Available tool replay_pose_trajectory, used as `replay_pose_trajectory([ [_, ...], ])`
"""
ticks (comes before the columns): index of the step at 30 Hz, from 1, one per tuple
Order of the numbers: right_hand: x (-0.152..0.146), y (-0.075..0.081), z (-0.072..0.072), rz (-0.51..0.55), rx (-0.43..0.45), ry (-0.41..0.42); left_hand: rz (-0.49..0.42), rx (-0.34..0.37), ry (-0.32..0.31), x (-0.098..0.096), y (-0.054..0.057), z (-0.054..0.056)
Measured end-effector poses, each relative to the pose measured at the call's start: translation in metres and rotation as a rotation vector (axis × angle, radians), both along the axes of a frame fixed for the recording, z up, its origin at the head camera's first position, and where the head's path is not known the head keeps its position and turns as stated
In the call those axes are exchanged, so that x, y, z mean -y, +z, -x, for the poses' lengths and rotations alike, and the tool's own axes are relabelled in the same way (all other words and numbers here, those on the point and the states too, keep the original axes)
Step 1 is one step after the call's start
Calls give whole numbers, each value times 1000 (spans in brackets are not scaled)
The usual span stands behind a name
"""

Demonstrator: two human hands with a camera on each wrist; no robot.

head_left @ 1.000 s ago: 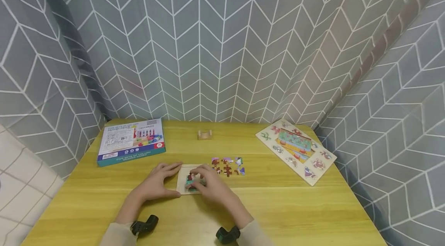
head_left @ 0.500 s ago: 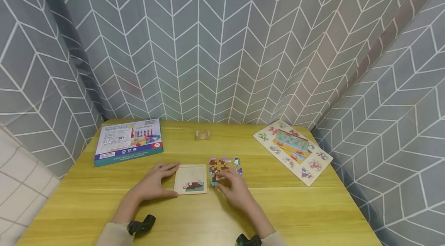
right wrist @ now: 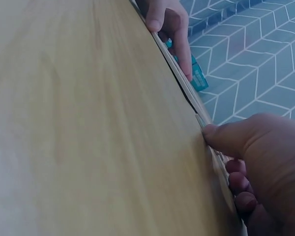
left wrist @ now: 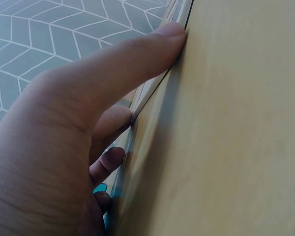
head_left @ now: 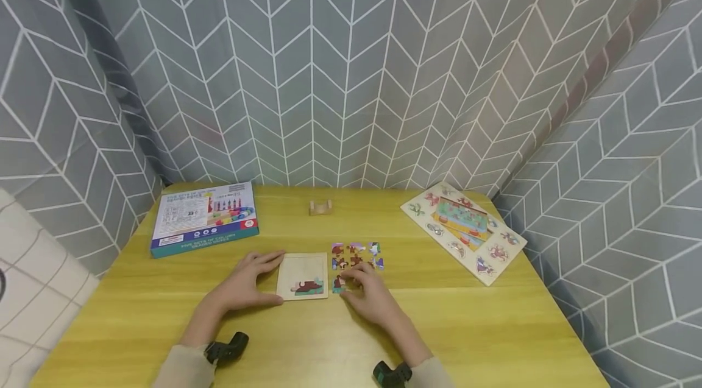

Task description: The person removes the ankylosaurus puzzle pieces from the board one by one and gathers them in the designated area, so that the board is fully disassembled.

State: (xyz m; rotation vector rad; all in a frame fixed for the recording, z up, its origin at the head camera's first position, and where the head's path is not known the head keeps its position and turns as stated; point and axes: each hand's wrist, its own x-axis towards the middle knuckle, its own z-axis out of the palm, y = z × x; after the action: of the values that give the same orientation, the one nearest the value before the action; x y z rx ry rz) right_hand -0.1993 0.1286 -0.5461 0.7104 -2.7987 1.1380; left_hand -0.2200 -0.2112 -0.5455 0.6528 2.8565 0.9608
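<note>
In the head view, my left hand (head_left: 249, 283) holds a square wooden puzzle tray (head_left: 293, 260) by its left side, thumb at the near corner and a forefinger at the far one. Joined puzzle pieces (head_left: 308, 287) fill the tray's near right corner. Just right of the tray, my right hand (head_left: 370, 296) pinches a brown and green puzzle piece (head_left: 337, 284) low over the table. Seen from the right wrist, the thumb (right wrist: 219, 135) presses at the thin edge of a piece, with the other fingers curled behind. Loose puzzle pieces (head_left: 356, 249) lie in rows beyond this hand.
At the back left lies a flat toy box (head_left: 205, 217). A small notched wooden block (head_left: 320, 208) stands at the back middle. A picture board (head_left: 471, 260) with colourful cards (head_left: 463, 220) on it lies at the right. A patterned curtain (head_left: 329, 71) hangs behind the yellow table (head_left: 466, 327).
My right hand has left the pieces inside the tray and moved right to a loose piece beside it. My left hand has stayed at the tray's left side.
</note>
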Motion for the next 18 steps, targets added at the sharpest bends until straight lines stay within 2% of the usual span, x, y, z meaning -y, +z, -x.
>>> replay_pose_trajectory([
  [11,-1,3,6,-3,-42,-13,10,-5,-8,1,5,6],
  [18,-1,2,4,-3,-28,-9,12,-2,-16,1,2,3],
])
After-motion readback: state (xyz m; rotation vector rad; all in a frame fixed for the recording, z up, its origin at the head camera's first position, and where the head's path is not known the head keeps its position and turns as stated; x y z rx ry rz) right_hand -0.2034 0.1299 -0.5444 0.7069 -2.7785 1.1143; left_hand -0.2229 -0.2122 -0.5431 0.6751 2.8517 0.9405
